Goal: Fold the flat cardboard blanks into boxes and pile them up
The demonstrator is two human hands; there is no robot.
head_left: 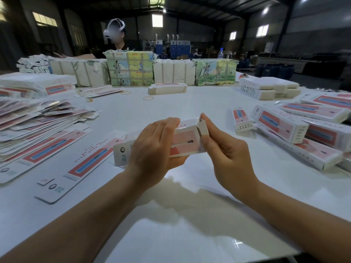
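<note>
**Q:** Where is the box, and how do your hands sit on it?

**A:** I hold a half-formed box (182, 141) just above the white desk (190, 243), right in front of me. Its long axis runs left to right, tilted a little up toward the right. My left hand (152, 147) wraps the middle, fingers curled over the top edge and thumb beneath. My right hand (226, 154) is at the open right end, thumb and forefinger pinching the small end flap (202, 127), which stands out from the opening, not yet tucked in.

**Q:** So which hand does the next bit?

**A:** I judge the right one: it is at the open end, and the flap has to fold leftward into the box while the left hand keeps the body steady.

**Q:** What does the box feel and look like?

**A:** Thin, smooth printed card, white with a pink panel, long and narrow with square edges.

**Q:** And around you?

**A:** To my left, a fanned heap of flat blanks (38, 126) of the same print. To my right, finished boxes (296, 130) lying loosely piled. Wrapped bundles (131, 69) line the far edge, a few rubber bands (148, 98) lie loose on the desk, and another person (115, 37) sits behind.
</note>
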